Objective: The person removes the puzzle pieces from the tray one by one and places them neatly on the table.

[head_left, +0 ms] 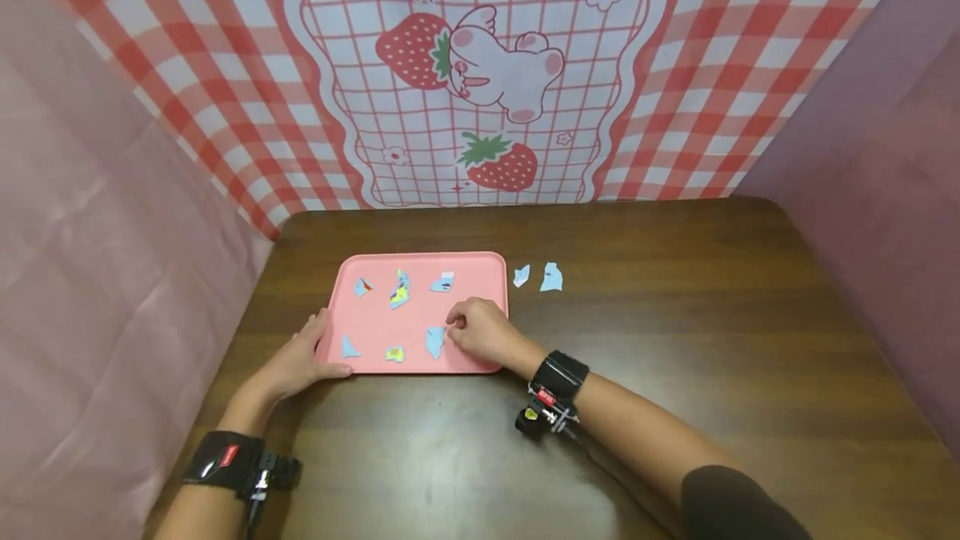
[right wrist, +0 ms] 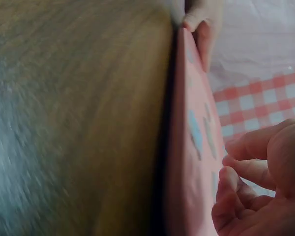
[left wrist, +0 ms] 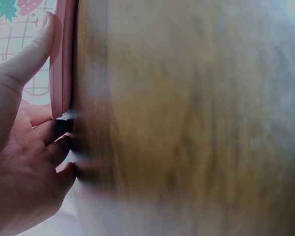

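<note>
A pink tray (head_left: 390, 323) lies on the table, with several torn light-blue paper scraps spread over it in two rows. My left hand (head_left: 298, 361) holds the tray's near-left corner, thumb along the front rim and fingers against the left side. Over the tray's right part is my right hand (head_left: 483, 330), fingers bent and fingertips beside a light-blue scrap (head_left: 435, 342). Nothing shows between its thumb and fingers in the right wrist view. A yellow-patterned scrap (head_left: 400, 289) and a small yellow scrap (head_left: 394, 354) lie farther left.
Two more scraps, a small one (head_left: 521, 276) and a larger one (head_left: 551, 277), lie on the wooden table (head_left: 675, 315) right of the tray. A strawberry-print cloth (head_left: 480, 107) hangs behind the table. Pink cloth (head_left: 112, 273) hangs at the left.
</note>
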Motion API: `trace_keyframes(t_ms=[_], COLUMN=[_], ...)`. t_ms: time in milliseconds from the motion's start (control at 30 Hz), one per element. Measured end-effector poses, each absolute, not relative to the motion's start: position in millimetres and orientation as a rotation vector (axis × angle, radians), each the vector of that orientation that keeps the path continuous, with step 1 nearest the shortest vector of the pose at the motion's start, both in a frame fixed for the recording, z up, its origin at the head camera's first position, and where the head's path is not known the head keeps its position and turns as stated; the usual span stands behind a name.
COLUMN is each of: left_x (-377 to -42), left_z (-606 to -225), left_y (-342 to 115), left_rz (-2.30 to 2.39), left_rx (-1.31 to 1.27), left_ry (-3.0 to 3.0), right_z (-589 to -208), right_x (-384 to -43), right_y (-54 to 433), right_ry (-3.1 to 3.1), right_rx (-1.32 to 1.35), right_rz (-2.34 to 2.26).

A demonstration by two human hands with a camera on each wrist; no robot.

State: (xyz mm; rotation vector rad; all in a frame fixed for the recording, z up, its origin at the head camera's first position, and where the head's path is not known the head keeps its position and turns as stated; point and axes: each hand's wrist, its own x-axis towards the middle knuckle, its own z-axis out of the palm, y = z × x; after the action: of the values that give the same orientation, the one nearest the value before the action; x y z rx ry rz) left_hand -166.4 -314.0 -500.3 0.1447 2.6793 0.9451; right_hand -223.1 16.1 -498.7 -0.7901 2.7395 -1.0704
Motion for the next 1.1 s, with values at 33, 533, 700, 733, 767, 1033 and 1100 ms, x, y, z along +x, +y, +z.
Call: trace_keyframes(t_ms=[33, 533, 700, 733, 767, 1033, 1100], left_x=[-166.7, -167.9, -167.7, -167.9, -168.1, -168.6, -168.5], left_z=[-500.3, -499.0, -499.9, -499.8, -499.8, -501.4, -501.3], left_y=[-313.7, -312.8, -314.0, -314.2, -314.4, -314.6, -314.4], left_rz=[0.949, 0.978, 0.983, 0.987, 0.989, 0.996, 0.993], left_rx=[0.145, 0.143, 0.144, 0.148, 0.153, 0.149, 0.154], left_ry=[2.675, 2.671, 2.678, 2.681, 2.686, 2.667, 2.667], right_z=[-501.2, -510.6, -512.9, -512.7, -512.8, -515.7, -517.9], right_x=[-223.2, -218.6, -213.6, -213.0, -212.3, -208.0, -208.3], right_y=[14.2, -5.8, -9.6, -10.2, -10.5, -10.3, -10.3], right_ry=[2.736, 2.796, 2.825, 2.828, 2.830, 2.785, 2.779], right_rx=[-0.788, -0.623, -0.623, -0.620, -0.616, -0.572, -0.590], right_rz=[-1.068, -0.939, -0.881, -0.882, -0.887, -0.940, -0.957])
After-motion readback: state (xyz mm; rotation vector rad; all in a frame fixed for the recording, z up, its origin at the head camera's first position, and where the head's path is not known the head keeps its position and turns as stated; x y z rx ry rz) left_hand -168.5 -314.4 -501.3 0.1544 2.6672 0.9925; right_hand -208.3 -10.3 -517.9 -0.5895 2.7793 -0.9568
